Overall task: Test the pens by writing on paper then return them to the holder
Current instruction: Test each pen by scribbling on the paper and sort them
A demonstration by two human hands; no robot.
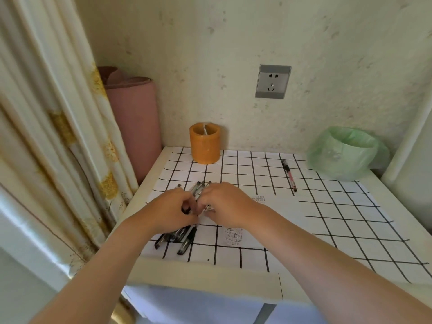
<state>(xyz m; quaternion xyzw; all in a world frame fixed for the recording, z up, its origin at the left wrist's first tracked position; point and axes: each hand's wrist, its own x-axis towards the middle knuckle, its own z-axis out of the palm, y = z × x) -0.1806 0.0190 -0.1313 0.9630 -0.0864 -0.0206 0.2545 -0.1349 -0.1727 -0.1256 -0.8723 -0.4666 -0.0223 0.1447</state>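
pens (183,238) half hidden under left hand (171,208) and right hand (228,204), paper (278,220) scribbles too small to read

Green-bagged bin (346,155) at rt, wall socket (273,81), pink roll (133,118) by curtain (58,113).

Soft, warm-tinted daylight, brightest on the curtain (46,136) at the left, lights the scene evenly and leaves only faint shadows on the table (210,274), while the wide-angle lens bends straight lines toward the edges and fine detail looks slightly soft and smeared throughout.
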